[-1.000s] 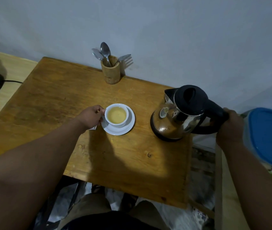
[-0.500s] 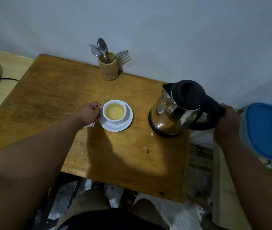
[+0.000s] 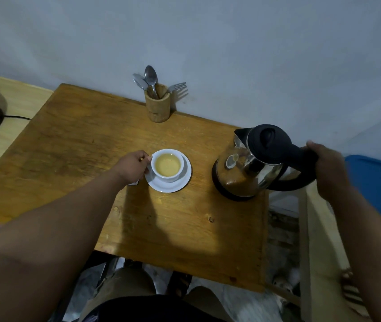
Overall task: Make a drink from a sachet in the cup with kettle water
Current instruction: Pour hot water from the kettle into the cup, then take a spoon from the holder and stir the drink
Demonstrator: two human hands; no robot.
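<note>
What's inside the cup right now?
The cup on its saucer holds pale yellowish liquid, filled fairly high. Nothing floats on it; any undissolved powder at the bottom cannot be seen. The left hand is at its handle.

Table (image 3: 73,159) left of cup (image 3: 167,166) was bare, front edge too. Between cup and kettle (image 3: 250,168) a clear gap. Utensil holder (image 3: 157,105) blocked back edge at wall.
</note>
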